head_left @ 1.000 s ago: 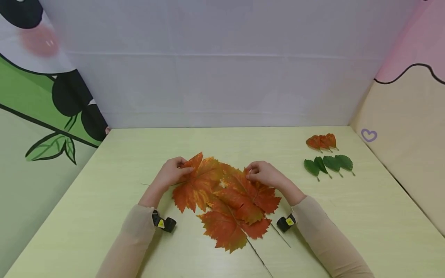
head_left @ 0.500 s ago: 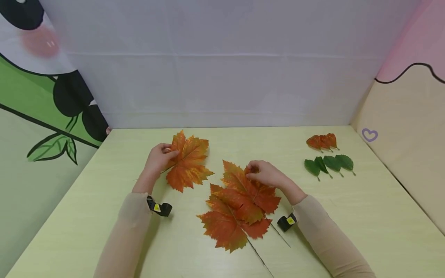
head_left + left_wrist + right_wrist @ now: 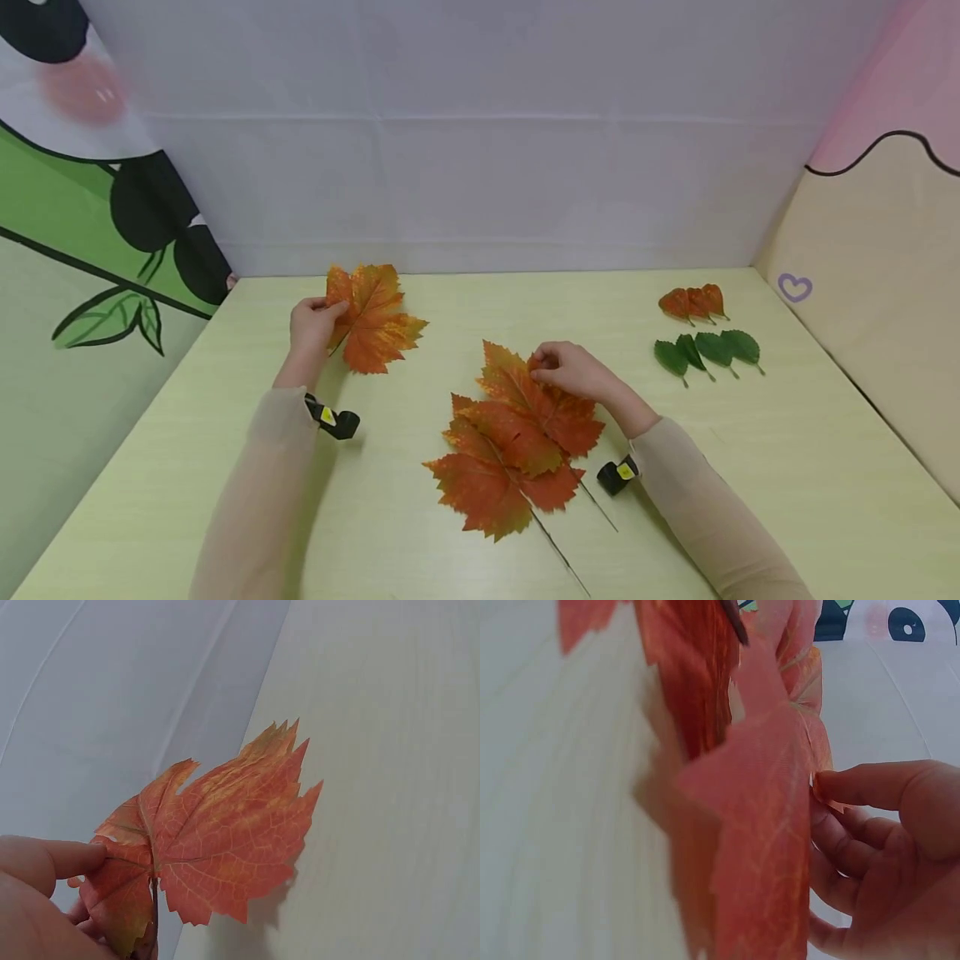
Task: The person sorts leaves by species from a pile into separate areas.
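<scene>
My left hand (image 3: 311,329) pinches one orange-yellow maple leaf (image 3: 372,321) by its edge between thumb and fingers, near the back left of the table. In the left wrist view that maple leaf (image 3: 225,840) has a toothed edge and a dark stem running down beside the fingers. My right hand (image 3: 572,369) pinches the edge of another orange maple leaf (image 3: 566,421) at the middle of the table. Below and left of it lies a further maple leaf (image 3: 480,492), partly overlapped. The right wrist view shows thumb and forefinger meeting on the leaf (image 3: 765,825).
At the back right of the table (image 3: 750,467) lie a row of small orange-red leaves (image 3: 693,303) and, in front of it, a row of green leaves (image 3: 708,354). A pale cloth wall (image 3: 487,192) rises behind the table's far edge.
My left hand has lifted its maple leaf away from the overlapping leaves and carried it left and toward the back. My right hand has stayed at its leaf.
</scene>
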### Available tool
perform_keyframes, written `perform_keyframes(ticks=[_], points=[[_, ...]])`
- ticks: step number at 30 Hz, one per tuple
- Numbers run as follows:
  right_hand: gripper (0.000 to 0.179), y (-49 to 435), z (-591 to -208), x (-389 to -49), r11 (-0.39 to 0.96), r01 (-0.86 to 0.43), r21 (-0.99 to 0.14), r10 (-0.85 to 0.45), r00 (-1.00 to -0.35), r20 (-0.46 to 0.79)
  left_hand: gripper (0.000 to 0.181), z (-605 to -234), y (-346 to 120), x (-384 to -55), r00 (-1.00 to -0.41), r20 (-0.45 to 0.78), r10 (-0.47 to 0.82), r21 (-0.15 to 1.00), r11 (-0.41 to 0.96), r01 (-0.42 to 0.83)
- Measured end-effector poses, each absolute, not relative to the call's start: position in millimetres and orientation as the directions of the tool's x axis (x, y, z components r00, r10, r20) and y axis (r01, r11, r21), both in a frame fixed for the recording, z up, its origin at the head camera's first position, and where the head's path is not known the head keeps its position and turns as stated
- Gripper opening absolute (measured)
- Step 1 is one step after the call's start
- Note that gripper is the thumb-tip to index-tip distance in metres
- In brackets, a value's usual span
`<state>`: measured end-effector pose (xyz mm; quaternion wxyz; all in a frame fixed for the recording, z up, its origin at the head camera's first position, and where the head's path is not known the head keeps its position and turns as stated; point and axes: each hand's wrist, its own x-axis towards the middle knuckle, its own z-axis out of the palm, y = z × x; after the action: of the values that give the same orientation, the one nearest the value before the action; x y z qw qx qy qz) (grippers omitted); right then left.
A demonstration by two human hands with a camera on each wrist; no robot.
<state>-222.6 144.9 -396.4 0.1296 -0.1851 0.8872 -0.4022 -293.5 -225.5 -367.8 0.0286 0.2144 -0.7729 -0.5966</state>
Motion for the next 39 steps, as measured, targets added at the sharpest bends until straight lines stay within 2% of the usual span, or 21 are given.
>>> perform_keyframes(ticks=[5,13,23,32,39], points=[[0.015,144.7,-398.4,-224.9,0.617,-0.230,-0.752,-0.433,-0.898,-0.080,0.044,-365.4,-240.5,-300.9,-0.868,-0.252,-0.429,0.936,0.121,-0.332],[0.015,143.1,-398.8,-225.1,0.610,-0.224,-0.760,-0.438,-0.895,-0.087,0.054,-369.7,-263.1,-312.6,-0.795,-0.379,-0.473,0.921,-0.111,-0.373],[0.014,141.5,-395.8,-224.2,0.615,-0.221,-0.757,-0.440,-0.893,-0.097,0.059,-367.5,-283.2,-316.4,-0.750,-0.414,-0.516,0.899,-0.104,-0.425],[0.014,141.7,-393.9,-228.0,0.619,-0.218,-0.754,-0.437,-0.894,-0.101,0.074,-372.1,-296.9,-311.1,-0.693,-0.478,-0.539,0.863,-0.143,-0.484],[0.014,142.9,-393.9,-229.0,0.611,-0.213,-0.763,-0.438,-0.893,-0.102,0.084,-374.6,-295.7,-308.6,-0.683,-0.454,-0.572,0.874,-0.137,-0.467]])
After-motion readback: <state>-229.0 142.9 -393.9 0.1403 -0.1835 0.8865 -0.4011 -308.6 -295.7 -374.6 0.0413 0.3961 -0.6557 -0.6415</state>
